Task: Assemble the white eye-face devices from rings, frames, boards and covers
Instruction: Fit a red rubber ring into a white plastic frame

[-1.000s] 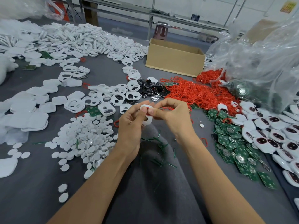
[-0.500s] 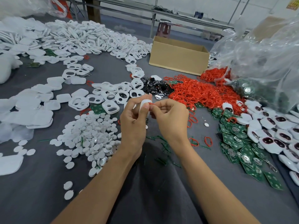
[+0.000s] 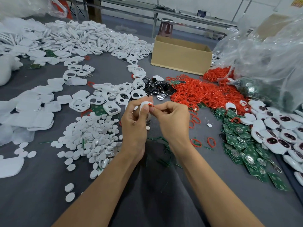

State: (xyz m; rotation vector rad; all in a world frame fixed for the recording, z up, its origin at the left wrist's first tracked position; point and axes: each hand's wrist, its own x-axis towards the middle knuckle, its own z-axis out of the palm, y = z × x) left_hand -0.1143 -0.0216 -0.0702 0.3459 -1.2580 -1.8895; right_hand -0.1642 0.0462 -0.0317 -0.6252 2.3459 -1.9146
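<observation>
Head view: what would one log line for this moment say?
left hand: holds white part | right hand: pinches red ring at its edge | step: fitting ring

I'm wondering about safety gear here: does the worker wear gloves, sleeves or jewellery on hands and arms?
No. The left hand and right hand are gloveless, no jewellery visible. The left forearm and right forearm are bare: no sleeves, watch or bands in view.

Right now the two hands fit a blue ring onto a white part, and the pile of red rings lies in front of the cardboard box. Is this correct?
One thing is wrong: the ring is red, not blue. In the head view the right hand pinches it against the white part held by the left hand. The rest is right.
</observation>
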